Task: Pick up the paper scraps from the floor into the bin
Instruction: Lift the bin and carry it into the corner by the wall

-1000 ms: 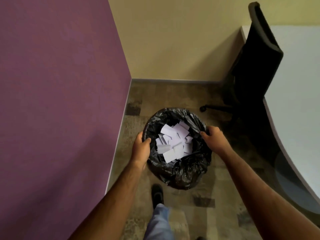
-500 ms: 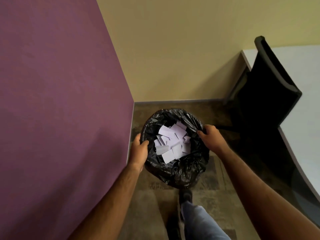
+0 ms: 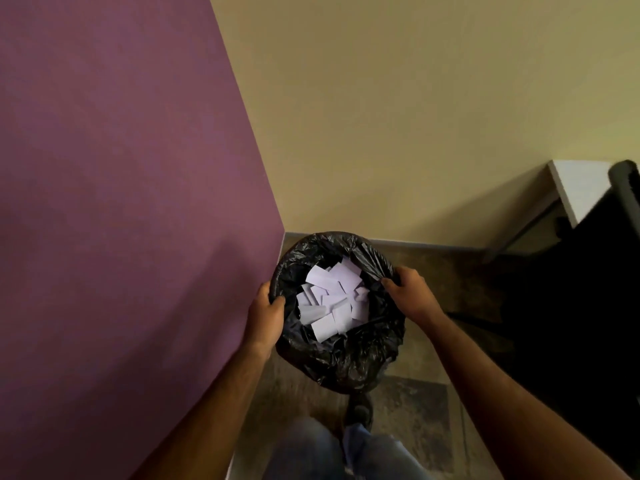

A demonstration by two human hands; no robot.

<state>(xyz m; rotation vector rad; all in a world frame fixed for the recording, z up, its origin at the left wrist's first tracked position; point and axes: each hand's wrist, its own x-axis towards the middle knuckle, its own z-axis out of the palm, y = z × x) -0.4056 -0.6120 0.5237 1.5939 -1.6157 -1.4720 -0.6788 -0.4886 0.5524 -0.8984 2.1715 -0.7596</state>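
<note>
A round bin (image 3: 346, 362) lined with a black plastic bag is held in front of me above the floor. Several white paper scraps (image 3: 332, 299) lie piled inside it. My left hand (image 3: 265, 317) grips the bin's left rim, thumb over the edge. On the opposite side my right hand (image 3: 410, 294) clasps the right rim and the bag. No scraps show on the visible floor.
A purple wall (image 3: 121, 202) runs close on the left and meets a beige wall (image 3: 398, 116) in the corner just beyond the bin. A black office chair (image 3: 588, 289) and a white desk (image 3: 578, 185) stand at the right. My legs and a shoe (image 3: 360, 414) are below the bin.
I have walked with the bin toward the corner; the walls are nearer and the chair has slid to the right edge. Both hands keep their grip on the rim.
</note>
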